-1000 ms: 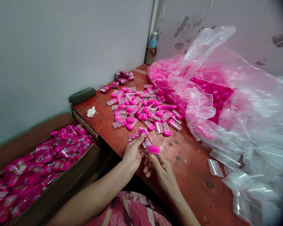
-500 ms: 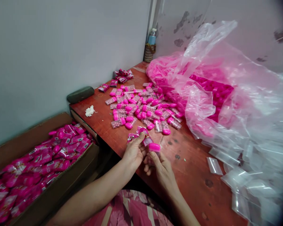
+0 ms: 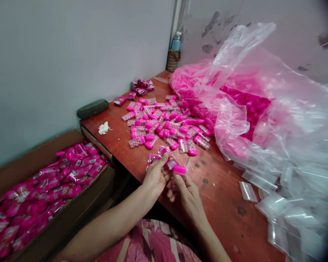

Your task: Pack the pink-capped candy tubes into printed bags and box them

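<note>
My left hand [image 3: 154,177] pinches a pink printed wrapper [image 3: 171,163] between thumb and fingers, close to the table's front edge. Right beside it, my right hand [image 3: 190,198] grips a small clear candy dispenser [image 3: 179,170] by its body, pink cap uppermost. The two items are very near each other; whether they touch I cannot tell. More printed wrappers [image 3: 153,158] lie on the table just beyond my left hand. Past both hands spreads a loose pile of candy dispensers [image 3: 166,122] with pink caps and pale pink balls inside.
At the left, a cardboard box [image 3: 79,214] is full of wrapped pink packs. Plastic bags [image 3: 235,120] with pink pieces fill the right, near clear sleeves [image 3: 248,191]. A dark case [image 3: 93,109], folded wrappers [image 3: 143,87] and a bottle [image 3: 176,42] sit on the red table [image 3: 224,218].
The candy dispenser in my right hand has shifted very slightly to the right. Otherwise both hands hold almost the same position.
</note>
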Motion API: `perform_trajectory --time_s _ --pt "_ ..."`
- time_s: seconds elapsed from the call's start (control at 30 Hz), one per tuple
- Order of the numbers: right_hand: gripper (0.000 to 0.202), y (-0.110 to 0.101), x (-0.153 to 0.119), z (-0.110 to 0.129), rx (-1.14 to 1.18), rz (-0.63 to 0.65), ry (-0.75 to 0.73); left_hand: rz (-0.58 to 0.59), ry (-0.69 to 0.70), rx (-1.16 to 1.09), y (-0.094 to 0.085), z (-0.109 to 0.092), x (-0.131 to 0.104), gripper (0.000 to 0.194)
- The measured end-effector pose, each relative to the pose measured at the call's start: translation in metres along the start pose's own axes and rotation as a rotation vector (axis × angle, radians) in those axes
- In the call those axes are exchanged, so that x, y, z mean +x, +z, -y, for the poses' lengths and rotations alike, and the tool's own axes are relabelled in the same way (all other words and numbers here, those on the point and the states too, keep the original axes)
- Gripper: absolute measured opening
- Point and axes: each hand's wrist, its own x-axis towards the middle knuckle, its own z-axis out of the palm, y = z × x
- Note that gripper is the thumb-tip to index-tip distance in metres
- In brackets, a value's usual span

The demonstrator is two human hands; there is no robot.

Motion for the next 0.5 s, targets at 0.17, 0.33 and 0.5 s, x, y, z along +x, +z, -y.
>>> perform_trajectory --time_s 0.17,0.33,0.5 --pt "0.027 0.0033 0.0017 -0.0006 0.037 0.018 0.029 0.071 -0.001 0.181 -0.0008 0.0012 -0.0039 0.035" --pt "0.029 0.0037 0.0031 -0.0028 0.091 0.047 0.036 0.26 0.008 0.384 -0.0018 -0.0029 -0.0079 0.036" --pt "0.029 0.0025 0.0025 -0.0007 0.023 0.011 -0.005 0.364 0.013 0.5 -0.0027 -0.0063 -0.0082 0.027"
